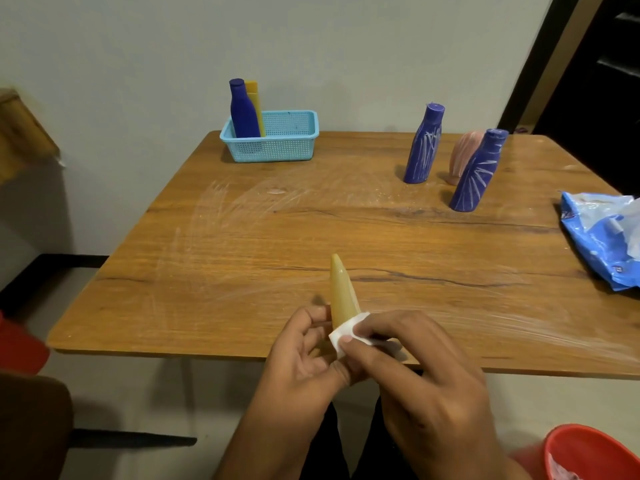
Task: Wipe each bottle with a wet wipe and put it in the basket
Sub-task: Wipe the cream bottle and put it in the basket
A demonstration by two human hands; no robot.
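**Third bottle under the wipe, three left standing**

Wooden table (242, 244) against a plain pale wall, its top streaked with whitish smears. Blue basket (277, 140) sat at the far left edge, already holding two upright bottles: a dark blue bottle (243, 114) and a yellow bottle (254, 98) just behind it.

At the near edge, the left hand (304, 355) was curled round the base of a tan bottle (341, 292), tip pointing away. The right hand (422, 372) pinched a white wet wipe (346, 332) against the bottle's lower body.

Far right stood three bottles, all streaked white: a marked blue bottle (424, 147), a second marked blue bottle (478, 171) nearer, and a pink bottle (464, 150) partly hidden between them. A blue wipes packet (602, 233) lay at the right edge. A red bin (595, 452) showed bottom right.

Judged: two done, one in hand, three untouched. Under halfway.
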